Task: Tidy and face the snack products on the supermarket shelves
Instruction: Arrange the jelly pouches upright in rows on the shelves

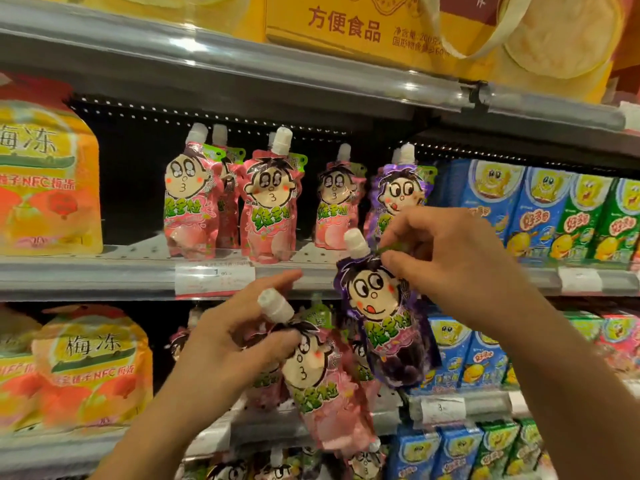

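Right hand [446,268] pinches the purple spouted jelly pouch [388,320] by its top corner, left hand [221,344] grips the pink spouted jelly pouch [322,386] at its neck, both just below the grey metal shelf edge [104,271], probably to sort by flavour.

Glossy plastic-film pouches [268,206] with white plastic caps [281,138]; smooth grey metal shelf [104,271]; clear shiny plastic price strip [214,277]; cardboard box [349,32].

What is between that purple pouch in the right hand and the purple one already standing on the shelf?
Nothing visible. The right hand holds the purple pouch by its top, just in front of and below the standing purple pouch. Only the shelf's front rail lies below that spot.
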The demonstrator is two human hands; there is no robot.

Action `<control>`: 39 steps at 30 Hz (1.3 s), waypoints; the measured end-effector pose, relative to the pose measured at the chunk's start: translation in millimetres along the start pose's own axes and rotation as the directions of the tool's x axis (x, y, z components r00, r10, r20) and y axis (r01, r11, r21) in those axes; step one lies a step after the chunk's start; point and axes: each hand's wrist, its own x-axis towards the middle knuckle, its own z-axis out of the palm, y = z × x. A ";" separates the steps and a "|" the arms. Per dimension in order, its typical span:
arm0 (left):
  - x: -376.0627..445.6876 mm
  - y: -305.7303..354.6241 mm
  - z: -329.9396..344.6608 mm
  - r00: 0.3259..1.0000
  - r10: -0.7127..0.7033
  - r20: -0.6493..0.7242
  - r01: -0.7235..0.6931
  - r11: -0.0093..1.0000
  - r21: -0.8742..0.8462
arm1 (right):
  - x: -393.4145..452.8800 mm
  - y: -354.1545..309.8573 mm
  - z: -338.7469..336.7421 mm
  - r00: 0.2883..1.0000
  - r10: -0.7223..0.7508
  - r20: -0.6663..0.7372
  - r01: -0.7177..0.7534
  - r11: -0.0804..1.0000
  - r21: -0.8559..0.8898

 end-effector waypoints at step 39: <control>11.2 3.5 -13.2 0.962 0.241 -0.127 -0.145 0.849 0.508 | -6.8 -0.2 1.8 0.981 0.158 -0.110 -0.087 0.874 0.478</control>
